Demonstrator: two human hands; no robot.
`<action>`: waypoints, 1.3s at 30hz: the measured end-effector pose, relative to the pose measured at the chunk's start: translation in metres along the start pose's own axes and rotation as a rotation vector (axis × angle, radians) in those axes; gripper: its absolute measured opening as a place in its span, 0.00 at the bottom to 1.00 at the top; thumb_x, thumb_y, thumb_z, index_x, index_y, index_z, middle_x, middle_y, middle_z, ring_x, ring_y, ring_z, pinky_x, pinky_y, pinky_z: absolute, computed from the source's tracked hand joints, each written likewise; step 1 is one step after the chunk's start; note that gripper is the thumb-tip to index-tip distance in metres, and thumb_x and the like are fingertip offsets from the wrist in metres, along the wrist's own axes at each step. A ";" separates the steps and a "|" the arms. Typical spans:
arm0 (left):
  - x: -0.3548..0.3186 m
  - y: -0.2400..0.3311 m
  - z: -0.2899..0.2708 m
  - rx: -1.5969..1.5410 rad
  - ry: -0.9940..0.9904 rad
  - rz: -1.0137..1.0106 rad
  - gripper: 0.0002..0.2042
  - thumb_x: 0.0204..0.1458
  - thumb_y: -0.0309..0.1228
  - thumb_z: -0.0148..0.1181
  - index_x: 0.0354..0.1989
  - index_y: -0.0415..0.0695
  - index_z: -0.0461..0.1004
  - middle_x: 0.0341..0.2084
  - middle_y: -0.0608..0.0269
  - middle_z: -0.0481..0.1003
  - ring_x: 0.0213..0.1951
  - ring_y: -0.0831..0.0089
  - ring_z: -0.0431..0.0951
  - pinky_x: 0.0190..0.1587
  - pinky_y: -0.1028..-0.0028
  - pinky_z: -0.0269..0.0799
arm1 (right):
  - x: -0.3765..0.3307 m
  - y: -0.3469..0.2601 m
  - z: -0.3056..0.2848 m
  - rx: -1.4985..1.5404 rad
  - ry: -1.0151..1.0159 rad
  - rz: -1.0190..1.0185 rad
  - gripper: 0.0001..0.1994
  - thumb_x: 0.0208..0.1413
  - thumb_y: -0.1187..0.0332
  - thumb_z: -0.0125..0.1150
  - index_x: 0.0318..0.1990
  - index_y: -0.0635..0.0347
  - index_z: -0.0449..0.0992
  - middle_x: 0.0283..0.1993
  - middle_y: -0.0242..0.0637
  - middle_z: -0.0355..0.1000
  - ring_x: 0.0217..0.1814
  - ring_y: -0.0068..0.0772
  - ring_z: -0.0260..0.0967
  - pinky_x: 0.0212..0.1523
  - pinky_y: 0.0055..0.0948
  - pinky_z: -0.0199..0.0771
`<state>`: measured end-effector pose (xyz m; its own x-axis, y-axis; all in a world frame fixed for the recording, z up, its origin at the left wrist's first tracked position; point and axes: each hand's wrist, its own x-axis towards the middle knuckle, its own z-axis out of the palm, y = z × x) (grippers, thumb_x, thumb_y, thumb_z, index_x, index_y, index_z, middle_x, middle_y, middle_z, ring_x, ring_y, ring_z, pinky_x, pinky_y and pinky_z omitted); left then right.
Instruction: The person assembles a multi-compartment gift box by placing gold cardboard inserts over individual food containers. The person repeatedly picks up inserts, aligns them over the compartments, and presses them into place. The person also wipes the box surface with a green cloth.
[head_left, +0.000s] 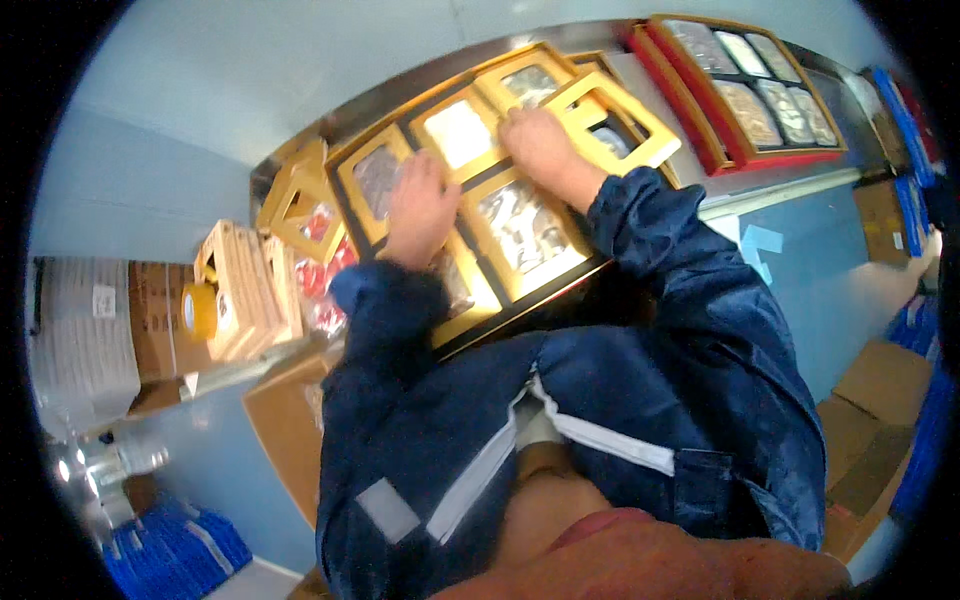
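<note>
A large shallow gift box (463, 338) with a dark interior lies before me, holding several gold window frames with packets showing through them. My left hand (422, 208) rests its fingers on the gold edge between a frame with a dark packet (376, 178) and a frame with a bright white window (459, 134). At the right edge of that bright-windowed frame is my right hand (540, 150), fingers curled in; what they grip is hidden. Just right of it, a loose gold window frame (655, 142) lies tilted. Nearest me is a gold-framed pale packet (522, 232).
Red-sided boxes (775, 90) with packets in compartments stand at the far right. On the left are loose gold frames (285, 215), red-and-clear packets (326, 290), wooden blocks (245, 290) and a yellow tape roll (199, 310). Cardboard boxes (285, 420) stand lower down.
</note>
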<state>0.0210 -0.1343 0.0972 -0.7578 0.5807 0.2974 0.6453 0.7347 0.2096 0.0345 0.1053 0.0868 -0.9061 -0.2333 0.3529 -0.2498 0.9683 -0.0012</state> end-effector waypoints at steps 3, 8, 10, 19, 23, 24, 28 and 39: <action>-0.045 0.043 -0.078 -0.359 0.005 -0.012 0.17 0.58 0.27 0.57 0.56 0.36 0.71 0.46 0.39 0.75 0.51 0.48 0.76 0.55 0.58 0.71 | -0.069 -0.015 -0.048 0.488 -0.315 0.296 0.08 0.55 0.69 0.55 0.32 0.65 0.77 0.32 0.52 0.75 0.37 0.55 0.75 0.38 0.47 0.77; -0.171 0.070 -0.120 -0.449 -0.847 -0.337 0.13 0.58 0.28 0.58 0.50 0.38 0.77 0.40 0.49 0.80 0.45 0.54 0.79 0.48 0.59 0.75 | -0.254 -0.010 -0.175 0.950 -1.034 -0.036 0.14 0.65 0.63 0.53 0.35 0.64 0.78 0.34 0.45 0.78 0.39 0.44 0.75 0.42 0.39 0.72; -0.174 0.098 -0.109 -0.528 -0.812 -0.207 0.13 0.58 0.28 0.59 0.50 0.39 0.77 0.40 0.50 0.79 0.45 0.54 0.79 0.48 0.59 0.75 | -0.332 -0.032 -0.121 1.214 -0.686 -0.068 0.14 0.66 0.62 0.54 0.39 0.63 0.80 0.37 0.43 0.80 0.39 0.38 0.76 0.40 0.36 0.74; -0.195 0.179 -0.103 -0.615 -0.724 0.067 0.13 0.57 0.29 0.61 0.50 0.40 0.77 0.40 0.52 0.79 0.45 0.56 0.79 0.48 0.60 0.76 | -0.422 -0.061 -0.107 0.994 -0.298 0.247 0.14 0.66 0.61 0.54 0.43 0.61 0.81 0.41 0.41 0.80 0.39 0.33 0.77 0.40 0.33 0.75; -0.215 0.188 -0.104 -0.644 -0.686 0.108 0.14 0.57 0.30 0.61 0.50 0.40 0.77 0.41 0.53 0.79 0.45 0.57 0.79 0.49 0.61 0.76 | -0.479 -0.026 -0.105 0.727 -0.161 0.527 0.13 0.66 0.61 0.54 0.45 0.60 0.81 0.42 0.41 0.80 0.39 0.32 0.77 0.40 0.32 0.76; -0.219 0.190 -0.106 -0.645 -0.676 0.117 0.14 0.56 0.30 0.62 0.50 0.40 0.77 0.41 0.53 0.79 0.45 0.57 0.79 0.49 0.61 0.76 | -0.499 -0.016 -0.102 0.675 -0.126 0.591 0.13 0.66 0.62 0.54 0.45 0.60 0.81 0.42 0.41 0.80 0.39 0.32 0.77 0.40 0.32 0.76; -0.238 0.188 -0.113 -0.643 -0.668 0.121 0.14 0.56 0.30 0.63 0.50 0.41 0.77 0.41 0.54 0.79 0.45 0.57 0.79 0.49 0.61 0.76 | -0.538 -0.001 -0.072 0.615 -0.005 0.722 0.14 0.66 0.62 0.54 0.46 0.60 0.81 0.43 0.41 0.80 0.39 0.31 0.77 0.40 0.31 0.76; -0.257 0.192 -0.116 -0.616 -0.666 0.118 0.16 0.55 0.32 0.65 0.51 0.42 0.77 0.41 0.57 0.79 0.45 0.59 0.80 0.49 0.63 0.76 | -0.526 -0.008 -0.067 0.496 -0.071 0.600 0.13 0.63 0.63 0.55 0.46 0.62 0.80 0.45 0.44 0.80 0.44 0.39 0.77 0.45 0.36 0.76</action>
<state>0.3508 -0.1827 0.1697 -0.4590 0.8632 -0.2105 0.5148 0.4515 0.7288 0.5358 0.2260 -0.0359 -0.9500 0.2962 0.0988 0.1816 0.7816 -0.5968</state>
